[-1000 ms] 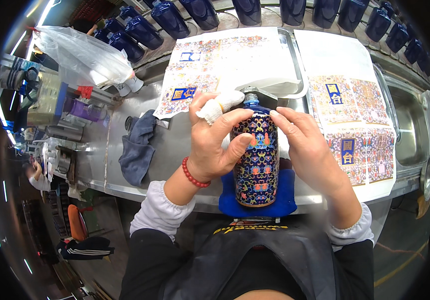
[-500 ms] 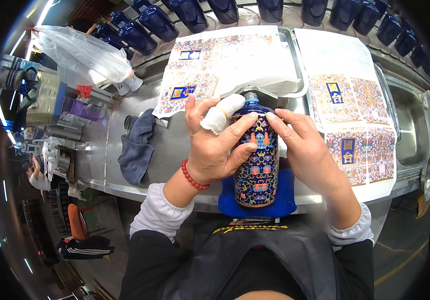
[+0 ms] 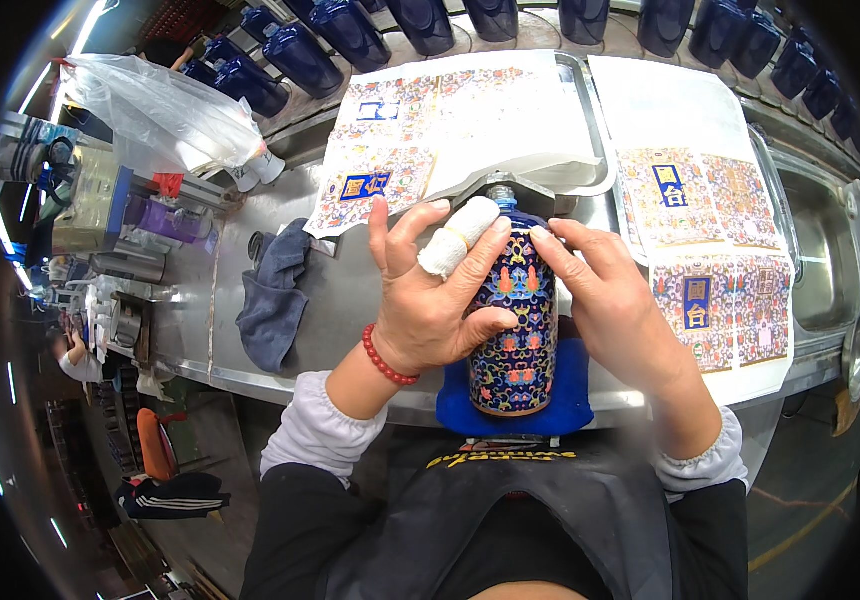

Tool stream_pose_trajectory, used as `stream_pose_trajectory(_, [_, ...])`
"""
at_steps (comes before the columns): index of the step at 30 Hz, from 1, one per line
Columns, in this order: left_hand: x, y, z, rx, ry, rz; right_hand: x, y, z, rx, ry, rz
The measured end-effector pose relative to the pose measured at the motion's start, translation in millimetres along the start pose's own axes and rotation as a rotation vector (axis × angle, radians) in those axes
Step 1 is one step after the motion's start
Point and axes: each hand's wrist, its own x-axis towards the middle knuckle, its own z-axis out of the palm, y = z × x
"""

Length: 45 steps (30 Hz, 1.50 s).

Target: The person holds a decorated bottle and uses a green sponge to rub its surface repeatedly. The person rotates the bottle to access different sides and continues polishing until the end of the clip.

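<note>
A dark blue bottle (image 3: 516, 330) with a colourful floral pattern lies in front of me, its narrow neck at a metal holder (image 3: 503, 182) and its base over a blue pad (image 3: 572, 392). My left hand (image 3: 420, 290), with a white wrap on one finger, rests on the bottle's left shoulder. Its index fingertip touches the pattern's upper edge; the thumb lies over the left side, other fingers spread. On the opposite shoulder, my right hand (image 3: 610, 300) has stretched fingers, the index tip touching near the neck. The fingertips almost meet.
Printed floral decal sheets (image 3: 380, 140) lie behind the bottle; more decal sheets (image 3: 718, 250) are at the right, beside a metal sink (image 3: 820, 240). A grey-blue cloth (image 3: 275, 300) lies at left. Plain blue bottles (image 3: 350, 35) line a far conveyor. Another person's arm (image 3: 78, 352) shows far left.
My left hand's wrapped finger and thumb have shifted slightly, the index tip moving up the bottle's shoulder. My right hand stays nearly in place. The far row of bottles has moved right.
</note>
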Motion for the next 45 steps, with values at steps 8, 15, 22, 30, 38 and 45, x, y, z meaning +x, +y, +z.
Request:
stream_pose_trajectory(8, [-5.0,10.7,-9.0,-0.048,-0.059,-0.042,-0.3,0.8,0.1,0.01,-0.007,0.004])
stream_pose_trajectory(15, [4.8,30.0,-18.5,0.098,-0.198,-0.022,-4.1,5.0,4.1,0.008,0.001,0.001])
stream_pose_trajectory(22, [10.2,38.9,-12.1,-0.02,-0.22,-0.041,-5.9,5.9,7.2,0.02,0.014,-0.003])
stream_pose_trajectory(30, [-27.1,44.5,-14.0,-0.113,-0.102,-0.223,-11.6,13.5,15.4,0.03,0.072,-0.039])
stream_pose_trajectory(38, [-57.6,43.3,-14.6,-0.308,0.025,-0.154,-2.7,0.9,-3.1,0.111,0.18,0.135])
stream_pose_trajectory(45, [-93.9,56.4,1.6,-0.131,-0.026,-0.284,25.8,-45.8,-20.9,-0.233,0.041,-0.499])
